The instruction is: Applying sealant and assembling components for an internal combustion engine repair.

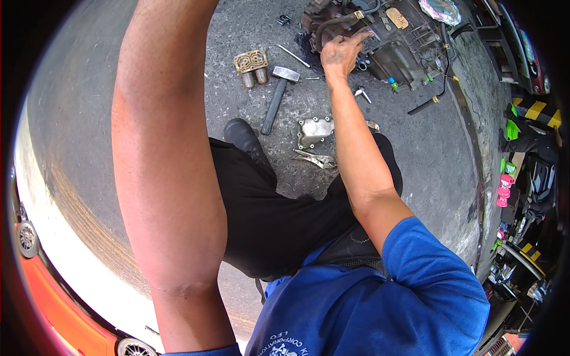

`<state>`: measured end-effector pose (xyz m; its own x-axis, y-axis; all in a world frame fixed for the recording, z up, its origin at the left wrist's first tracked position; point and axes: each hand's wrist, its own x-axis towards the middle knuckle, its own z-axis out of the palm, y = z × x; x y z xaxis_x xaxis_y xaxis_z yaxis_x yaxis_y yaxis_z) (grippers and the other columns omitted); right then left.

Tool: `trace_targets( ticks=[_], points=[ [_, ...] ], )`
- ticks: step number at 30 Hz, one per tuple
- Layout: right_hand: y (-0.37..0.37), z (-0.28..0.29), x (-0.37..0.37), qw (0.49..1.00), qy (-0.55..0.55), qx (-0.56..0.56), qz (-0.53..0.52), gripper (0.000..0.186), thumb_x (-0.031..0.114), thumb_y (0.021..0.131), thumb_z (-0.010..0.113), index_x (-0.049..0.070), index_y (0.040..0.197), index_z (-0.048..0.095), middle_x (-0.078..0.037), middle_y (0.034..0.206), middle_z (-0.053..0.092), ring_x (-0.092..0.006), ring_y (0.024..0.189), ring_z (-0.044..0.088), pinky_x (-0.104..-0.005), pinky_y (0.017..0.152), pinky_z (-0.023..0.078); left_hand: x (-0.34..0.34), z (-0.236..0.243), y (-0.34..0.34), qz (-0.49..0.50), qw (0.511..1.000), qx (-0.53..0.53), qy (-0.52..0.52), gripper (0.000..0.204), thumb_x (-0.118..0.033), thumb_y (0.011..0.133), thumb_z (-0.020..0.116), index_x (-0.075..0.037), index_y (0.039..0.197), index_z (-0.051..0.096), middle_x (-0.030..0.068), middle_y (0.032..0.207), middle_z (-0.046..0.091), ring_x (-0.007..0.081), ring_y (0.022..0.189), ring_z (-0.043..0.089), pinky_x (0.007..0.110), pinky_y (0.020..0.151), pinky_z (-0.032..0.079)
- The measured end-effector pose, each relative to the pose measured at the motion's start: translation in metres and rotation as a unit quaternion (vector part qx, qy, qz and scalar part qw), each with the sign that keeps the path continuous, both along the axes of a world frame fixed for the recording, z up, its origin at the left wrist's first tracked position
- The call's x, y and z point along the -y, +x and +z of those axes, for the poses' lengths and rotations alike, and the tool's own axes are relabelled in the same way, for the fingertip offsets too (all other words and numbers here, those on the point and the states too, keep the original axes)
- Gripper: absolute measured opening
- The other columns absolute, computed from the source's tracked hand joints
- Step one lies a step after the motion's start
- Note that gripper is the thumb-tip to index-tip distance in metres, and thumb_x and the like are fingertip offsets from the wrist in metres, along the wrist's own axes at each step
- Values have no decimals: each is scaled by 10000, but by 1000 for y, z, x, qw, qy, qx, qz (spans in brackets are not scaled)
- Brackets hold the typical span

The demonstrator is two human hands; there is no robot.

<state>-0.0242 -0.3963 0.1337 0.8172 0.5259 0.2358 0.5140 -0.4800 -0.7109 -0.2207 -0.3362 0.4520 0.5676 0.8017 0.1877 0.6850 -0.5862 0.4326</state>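
My right hand [341, 54] is at the near left side of a dirty, dark metal gearbox [401, 59]. Its index finger stretches along the casing while the other fingers curl under. A small shiny piece shows by the fingertip; what the fingers hold is hidden. My left arm [169, 136] reaches up past the top edge, so its hand is out of sight. Below the gearbox lie a hammer [278, 98], a valve body with two cylinders [252, 66], a metal cover [314, 132] and locking pliers [316, 158].
A thin metal rod [294, 56] and a small tool [363, 94] lie on the concrete floor [439, 160]. A black hose [428, 104] sticks out from the gearbox. A red car [59, 302] is at lower left. Parts and tools [528, 196] clutter the right side.
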Motion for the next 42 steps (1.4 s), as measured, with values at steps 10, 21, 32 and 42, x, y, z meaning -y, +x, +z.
trace_targets(
  ticks=[10, 21, 32, 42],
  points=[
    [12, 12, 49, 993, 10, 54, 107, 733, 211, 1003, 565, 4, 1633, 251, -195, 1219, 600, -389, 1063, 651, -486, 926, 528, -5, 0, -1, -3, 1000, 12, -10, 482, -334, 922, 587, 133, 880, 698, 368, 787, 651, 449, 762, 701, 497, 724, 533],
    [53, 33, 141, 962, -127, 151, 191, 620, 213, 1031, 596, 114, 1608, 392, -188, 1223, 610, -376, 1004, 678, -484, 831, 577, -13, -8, -3, -21, 999, 26, 29, 491, -337, 918, 593, 143, 906, 697, 396, 868, 658, 488, 875, 712, 510, 787, 547],
    [106, 58, 124, 873, -253, 358, 213, 683, 243, 1005, 589, 235, 1640, 335, -212, 1160, 604, -411, 998, 691, -530, 773, 608, -7, -3, -7, -53, 998, 28, 15, 451, -312, 897, 588, 121, 922, 711, 383, 882, 672, 461, 845, 709, 499, 785, 548],
    [130, 64, 109, 794, -284, 457, 283, 689, 245, 1009, 602, 333, 1638, 333, -183, 1155, 605, -372, 1008, 682, -484, 797, 613, -5, -1, -1, -2, 1000, 13, 7, 474, -301, 899, 580, 158, 922, 698, 398, 925, 674, 476, 891, 712, 500, 819, 557]
  ],
)
